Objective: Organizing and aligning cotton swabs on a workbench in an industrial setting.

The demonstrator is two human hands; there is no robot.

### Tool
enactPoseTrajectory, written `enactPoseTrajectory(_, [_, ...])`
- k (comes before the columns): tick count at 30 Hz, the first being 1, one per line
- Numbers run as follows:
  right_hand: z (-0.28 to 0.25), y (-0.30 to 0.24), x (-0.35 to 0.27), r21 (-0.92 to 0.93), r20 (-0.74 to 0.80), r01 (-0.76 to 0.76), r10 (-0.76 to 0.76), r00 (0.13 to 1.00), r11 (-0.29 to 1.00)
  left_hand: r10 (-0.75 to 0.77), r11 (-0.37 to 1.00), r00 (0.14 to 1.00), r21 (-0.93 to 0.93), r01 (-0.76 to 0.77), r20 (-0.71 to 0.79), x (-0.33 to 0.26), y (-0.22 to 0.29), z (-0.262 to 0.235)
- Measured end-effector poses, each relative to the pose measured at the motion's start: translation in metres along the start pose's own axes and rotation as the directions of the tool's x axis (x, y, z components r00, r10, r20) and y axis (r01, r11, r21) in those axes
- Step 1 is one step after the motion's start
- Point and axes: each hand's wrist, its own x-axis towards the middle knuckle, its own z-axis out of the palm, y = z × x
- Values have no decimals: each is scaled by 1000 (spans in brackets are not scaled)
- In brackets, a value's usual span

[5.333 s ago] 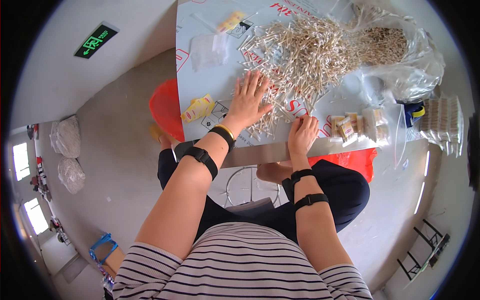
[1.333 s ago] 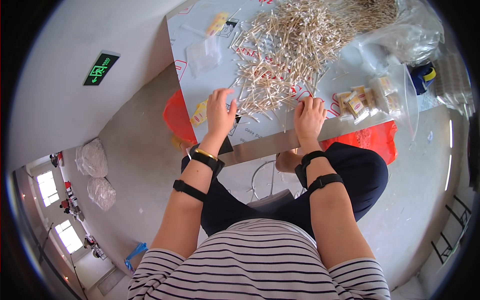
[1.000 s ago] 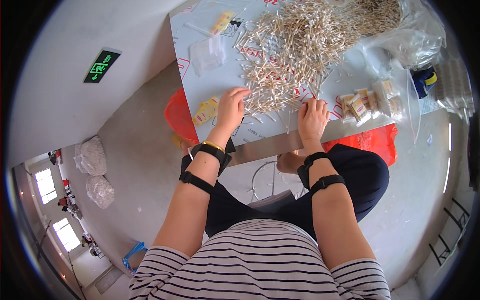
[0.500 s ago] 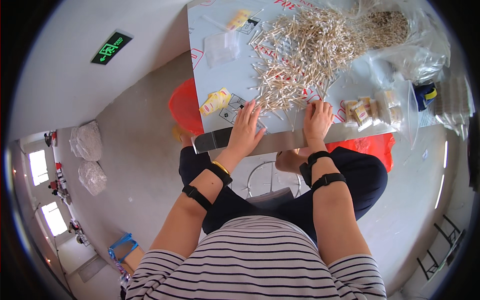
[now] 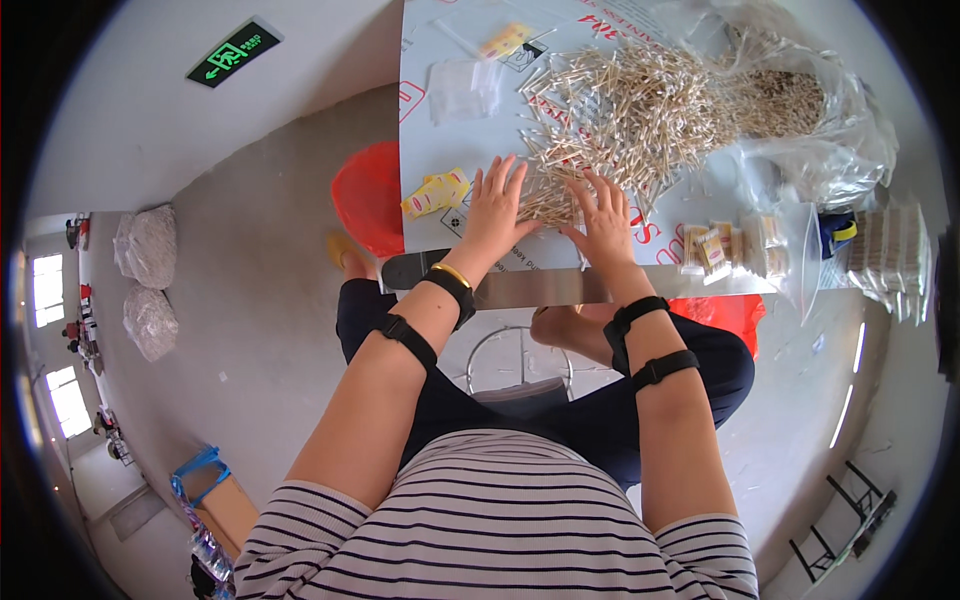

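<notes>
A wide heap of cotton swabs [image 5: 640,110] lies over the table, its near end reaching down between my hands. My left hand [image 5: 494,212] rests at the left side of that end, fingers stretched and thumb toward the swabs. Opposite it, my right hand [image 5: 604,225] has its fingers spread along the right side, some tips at the swabs. A small cluster of swabs [image 5: 548,205] lies between the two hands, partly hidden by fingers. Neither hand is closed around anything. Yellow printed paper slips [image 5: 436,192] lie left of my left hand.
Small filled swab packs [image 5: 712,250] sit right of my right hand, by a clear plastic bag [image 5: 800,235]. Flat clear bags [image 5: 465,90] lie at the far left. A large open bag [image 5: 865,130] holds more swabs. The metal table edge [image 5: 545,288] runs before me.
My right hand has come left toward my left hand, and its curled fingers have spread. My left fingers have also parted. Swabs at the near end now sit bunched between the hands.
</notes>
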Motion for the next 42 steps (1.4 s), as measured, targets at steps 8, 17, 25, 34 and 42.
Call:
enactPoseTrajectory(8, [13, -15, 61, 63, 102, 225, -230, 968, 972, 37, 999, 999, -22, -37, 2, -45, 7, 1])
enactPoseTrajectory(17, [22, -12, 88, -80, 329, 381, -336, 883, 921, 30, 998, 996, 50, -34, 82, -70, 5, 11])
enactPoseTrajectory(25, [-10, -21, 99, -63, 277, 344, -315, 908, 937, 9, 999, 1000, -46, -8, 24, -70, 11, -7])
enactPoseTrajectory(34, [-26, -11, 61, 791, 369, -386, 134, 920, 474, -79, 985, 994, -160, 66, -77, -98, 17, -14])
enactPoseTrajectory(42, [-38, 7, 36, 894, 313, -388, 307, 899, 225, -107, 983, 993, -150, 100, -38, -139, 22, -16])
